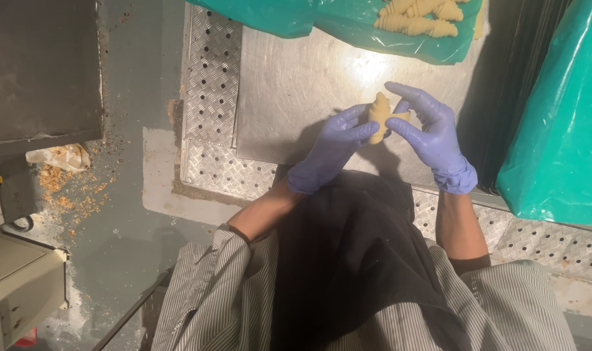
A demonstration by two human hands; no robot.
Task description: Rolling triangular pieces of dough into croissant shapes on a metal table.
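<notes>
Dough is what both gloved hands are on — a small, pale, raw croissant (pixel 380 116), rolled into ridged layers and tapering to a point at its upper end, held just above the bare steel worktop (pixel 296 91). The left hand (pixel 332 151), in a purple glove, has its fingers curled round the piece from the left and below, thumb and forefingers closed lightly on its lower half. The right hand (pixel 432 133), gloved the same, pinches the right-hand tip between thumb and forefinger, with the other fingers spread and lifted clear. The piece looks light and very soft: it would likely dent under any firm squeeze, and the thin tips would probably stretch or tear first. It seems slightly tacky rather than slippery, so a gentle cradle round the thick middle should hold it better than a pull on the ends. Beyond the fingertips, at the far edge of the worktop, more shaped croissants (pixel 418 16) lie on a green plastic sheet (pixel 348 26); another green plastic cover (pixel 562 130) hangs well to the right of the right hand. To the left of the left hand runs a strip of studded tread plate (pixel 208 84), and past it a grey floor strewn with crumbs (pixel 75 188). A dark apron and striped sleeves fill the space below the wrists.
</notes>
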